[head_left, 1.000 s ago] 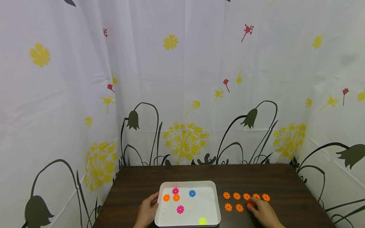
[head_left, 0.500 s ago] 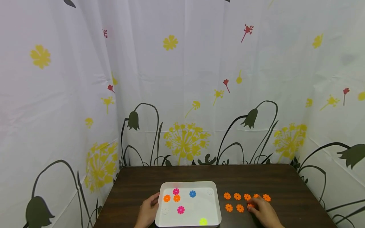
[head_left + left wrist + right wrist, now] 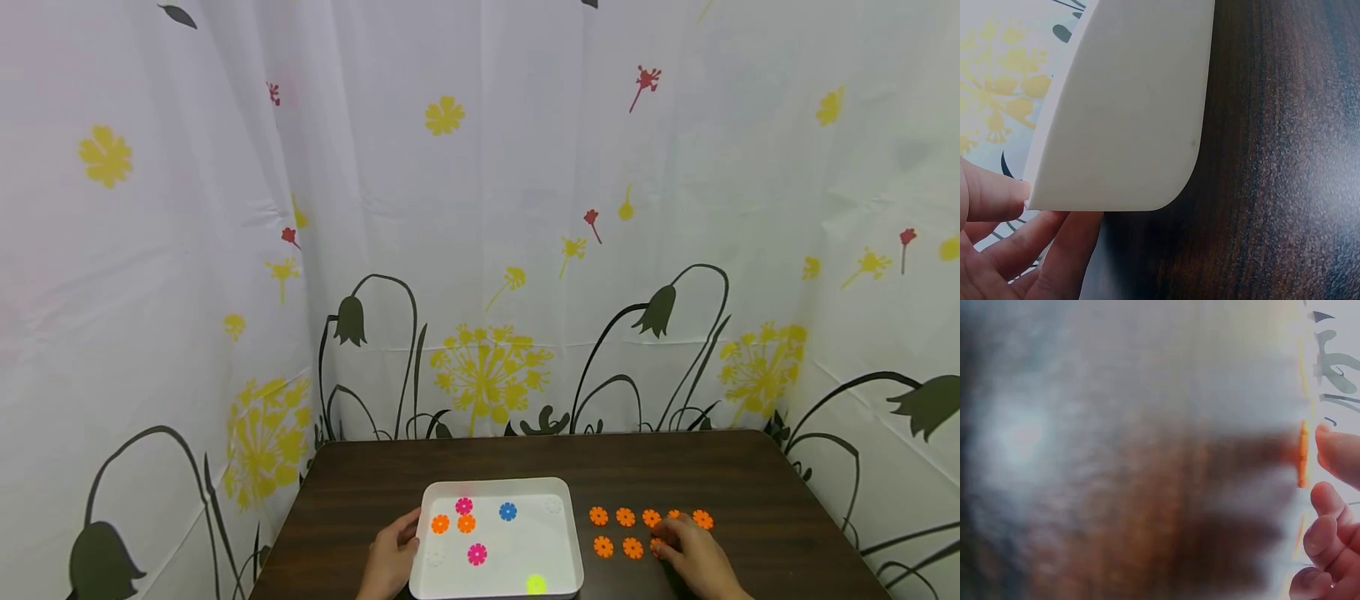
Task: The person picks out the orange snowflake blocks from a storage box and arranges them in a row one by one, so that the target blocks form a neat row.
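In the head view, my left hand [image 3: 389, 554] holds the left side of a white tray [image 3: 572, 542]. The left wrist view shows thumb and fingers at the tray's corner [image 3: 1129, 125]. Inside the tray lie flower-shaped discs: two orange, two pink, a blue disc [image 3: 507, 512], a yellow disc [image 3: 536, 584] and faint pale ones. My right hand [image 3: 701, 557] hovers over the right end of the nearer row of orange flower discs [image 3: 633, 548], partly hiding an orange disc [image 3: 656, 547]. In the right wrist view, its thumb and bent fingers are just apart from an edge-on orange disc [image 3: 1303, 454].
Two rows of orange discs lie on the dark wooden table [image 3: 480, 457], right of the tray; the farther row includes an orange disc [image 3: 702, 519] at its right end. A white curtain [image 3: 525, 183] with printed flowers hangs behind the table.
My right hand's fingertips have drawn slightly off the disc beneath them, and its left part shows more plainly. My left hand stays at the tray. The head view has shifted a little.
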`<action>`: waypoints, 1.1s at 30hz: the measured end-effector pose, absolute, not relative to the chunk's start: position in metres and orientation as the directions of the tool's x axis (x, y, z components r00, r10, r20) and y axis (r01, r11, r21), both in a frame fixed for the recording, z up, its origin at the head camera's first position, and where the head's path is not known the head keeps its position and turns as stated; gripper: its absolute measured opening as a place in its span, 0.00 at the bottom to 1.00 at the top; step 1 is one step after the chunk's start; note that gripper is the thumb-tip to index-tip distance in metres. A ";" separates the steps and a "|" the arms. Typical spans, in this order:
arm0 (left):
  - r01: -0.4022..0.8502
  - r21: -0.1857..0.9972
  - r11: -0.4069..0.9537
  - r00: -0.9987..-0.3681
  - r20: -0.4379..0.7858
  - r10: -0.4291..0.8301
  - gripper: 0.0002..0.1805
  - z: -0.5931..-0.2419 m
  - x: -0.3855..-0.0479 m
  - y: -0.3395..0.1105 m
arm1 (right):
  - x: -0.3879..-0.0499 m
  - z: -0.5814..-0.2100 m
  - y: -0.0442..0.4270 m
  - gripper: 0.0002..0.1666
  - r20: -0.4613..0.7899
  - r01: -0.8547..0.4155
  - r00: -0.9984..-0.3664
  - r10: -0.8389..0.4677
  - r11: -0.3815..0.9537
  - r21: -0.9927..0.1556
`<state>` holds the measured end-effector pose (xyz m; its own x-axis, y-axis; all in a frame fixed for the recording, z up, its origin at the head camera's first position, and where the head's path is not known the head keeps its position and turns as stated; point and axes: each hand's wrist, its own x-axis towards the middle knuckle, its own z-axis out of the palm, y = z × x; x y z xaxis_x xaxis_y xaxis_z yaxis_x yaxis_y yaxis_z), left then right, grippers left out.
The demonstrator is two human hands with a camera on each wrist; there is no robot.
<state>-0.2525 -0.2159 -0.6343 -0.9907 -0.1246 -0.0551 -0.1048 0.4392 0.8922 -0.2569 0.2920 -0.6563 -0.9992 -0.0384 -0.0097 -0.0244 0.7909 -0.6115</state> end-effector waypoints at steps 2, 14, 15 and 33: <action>-0.108 0.892 0.440 -0.990 -0.056 -0.130 0.26 -0.634 -0.253 -0.215 | -0.257 -0.653 0.292 0.07 0.005 -0.032 -0.999 -0.036 0.791 -0.610; -0.107 0.882 0.459 -0.991 -0.055 -0.126 0.26 -0.634 -0.252 -0.216 | -0.275 -0.637 0.275 0.03 0.116 -0.115 -0.992 -0.051 0.757 -0.644; -0.105 0.884 0.456 -0.991 -0.053 -0.125 0.26 -0.633 -0.252 -0.216 | -0.276 -0.636 0.272 0.03 0.132 -0.133 -0.989 -0.062 0.754 -0.643; -0.091 0.872 0.481 -0.992 -0.038 -0.120 0.27 -0.635 -0.254 -0.217 | -0.298 -0.618 0.219 0.03 0.187 -0.241 -0.970 -0.157 0.724 -0.646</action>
<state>-0.2539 -0.2169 -0.6348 -0.9921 -0.1196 -0.0376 -0.0911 0.4813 0.8718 -0.2982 0.2191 -0.6184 -0.9699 -0.1568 0.1866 -0.2413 0.7240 -0.6462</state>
